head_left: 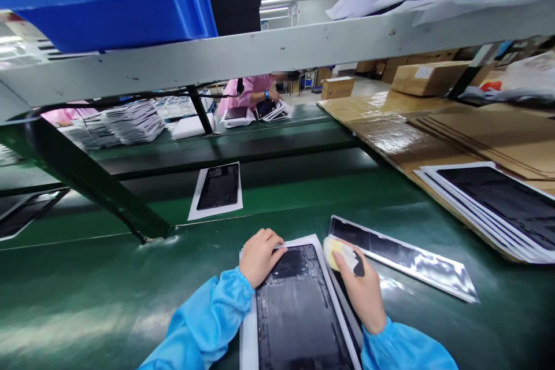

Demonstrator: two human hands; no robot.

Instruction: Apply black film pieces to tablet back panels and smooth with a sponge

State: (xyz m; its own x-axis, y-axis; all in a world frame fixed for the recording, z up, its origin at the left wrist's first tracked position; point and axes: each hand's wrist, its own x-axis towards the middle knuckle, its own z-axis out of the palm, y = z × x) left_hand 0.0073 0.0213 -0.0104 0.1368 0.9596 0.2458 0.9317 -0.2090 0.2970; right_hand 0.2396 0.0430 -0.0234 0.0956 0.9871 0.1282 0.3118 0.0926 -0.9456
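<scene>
A black tablet back cover (299,312) lies on white sheets, in a stack on the green bench in front of me. My left hand (262,255) grips its upper left corner, fingers curled at the top edge and the thumb laid on the dark surface. Beside the cover's right edge, my right hand (362,289) is closed around a small white and yellow pad (342,251) with a dark patch; its exact kind is unclear. A long narrow strip (403,254), dark with a shiny pale border, lies just beyond that hand.
Another cover (219,186) on white paper lies farther ahead. Stacked covers (503,199) rest on cardboard (381,121) at right. A metal shelf (269,49) with a blue bin (113,0) crosses overhead, its green post (99,185) at left. A person in pink (254,92) works beyond.
</scene>
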